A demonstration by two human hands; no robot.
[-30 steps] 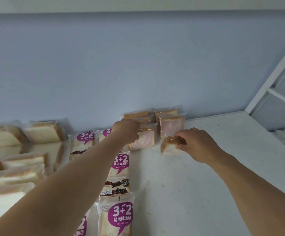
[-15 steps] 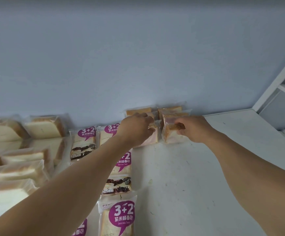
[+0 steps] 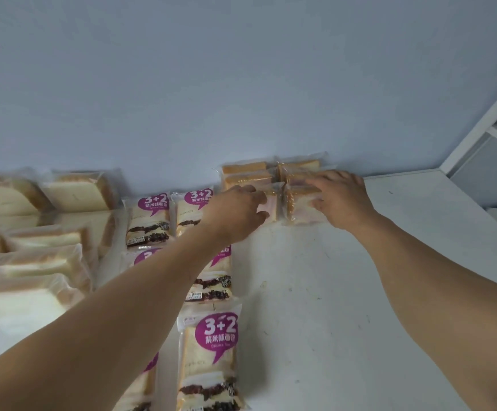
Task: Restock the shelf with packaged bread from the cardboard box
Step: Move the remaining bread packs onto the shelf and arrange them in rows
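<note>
Two short rows of clear-wrapped, pink-swirled bread packets stand against the blue back wall on the white shelf [image 3: 360,292]. My left hand [image 3: 235,212] pinches the front packet of the left row [image 3: 272,203] with curled fingers. My right hand [image 3: 342,200] holds the front packet of the right row [image 3: 296,210], fingers over its top and thumb on its side. Both packets stand on the shelf, pushed up against the packets behind them [image 3: 247,173]. The cardboard box is out of view.
Purple-labelled "3+2" bread packs [image 3: 211,351] lie in two columns under my left arm. Plain white sliced bread packs [image 3: 30,262] fill the shelf's left side. A white shelf upright [image 3: 478,126] rises at the right end.
My right hand carried its packet back and left until it stood against the right row. My left hand stayed on the left row's front packet. The view tilted slightly.
</note>
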